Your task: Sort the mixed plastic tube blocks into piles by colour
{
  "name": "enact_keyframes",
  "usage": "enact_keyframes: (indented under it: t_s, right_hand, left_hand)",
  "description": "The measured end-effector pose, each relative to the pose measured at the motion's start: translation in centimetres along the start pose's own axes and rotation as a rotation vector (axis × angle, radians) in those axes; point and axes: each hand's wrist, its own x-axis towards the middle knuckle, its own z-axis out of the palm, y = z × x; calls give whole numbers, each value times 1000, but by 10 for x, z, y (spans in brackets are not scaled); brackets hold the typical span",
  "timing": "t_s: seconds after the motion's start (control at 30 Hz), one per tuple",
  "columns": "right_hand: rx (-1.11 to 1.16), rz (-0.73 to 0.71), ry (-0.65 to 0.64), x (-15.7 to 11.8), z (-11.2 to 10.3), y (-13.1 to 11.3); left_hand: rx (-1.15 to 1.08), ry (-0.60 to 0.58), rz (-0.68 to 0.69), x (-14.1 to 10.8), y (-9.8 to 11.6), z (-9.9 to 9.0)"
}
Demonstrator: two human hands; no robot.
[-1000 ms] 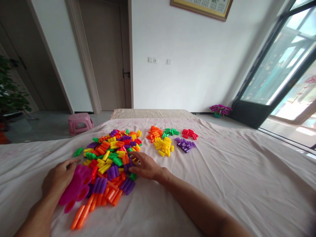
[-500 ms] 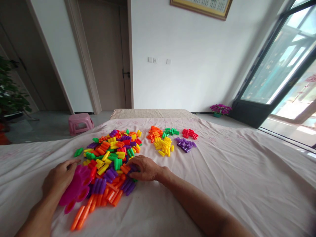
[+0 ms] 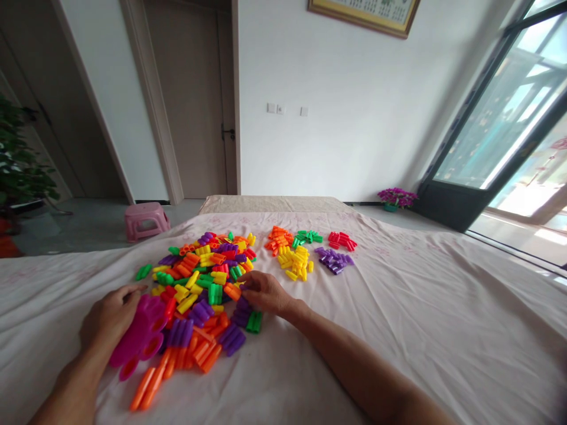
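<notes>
My left hand is curled at the upper left edge of a magenta plastic piece with rounded lobes and orange-red spots, gripping its side; some of its fingers are hidden. At the right edge of a mixed pile of plastic building pieces, my right hand pinches the end of an orange connected-tube piece. Purple tube pieces and a green one lie just below that hand. Orange and purple tubes are joined beside the magenta piece.
Separate piles of orange, green, red, yellow and purple pieces lie farther back on the wrinkled pale cloth. A pink stool stands on the floor beyond.
My right hand has shifted slightly up and right, and the orange piece at its fingertips has moved with it. The green piece below is uncovered. My left hand stays beside the magenta piece.
</notes>
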Motion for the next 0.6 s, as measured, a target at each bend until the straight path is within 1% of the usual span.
enact_keyframes:
  t_s: [0.1,0.27,0.47,0.6]
  right_hand:
    - [30,-4,54,2,-1,3]
    - [-30,5,92,2,-2,4]
    - [-116,1,90,1,-2,7]
    - [-224,9,47,-1,-1,4]
  left_hand:
    - [-18,-2,13,3,-3,2]
    - [0,1,8,5,-5,3]
    - [-12,-2,21,3,-3,2]
    - [-5,12,21,2,-3,3]
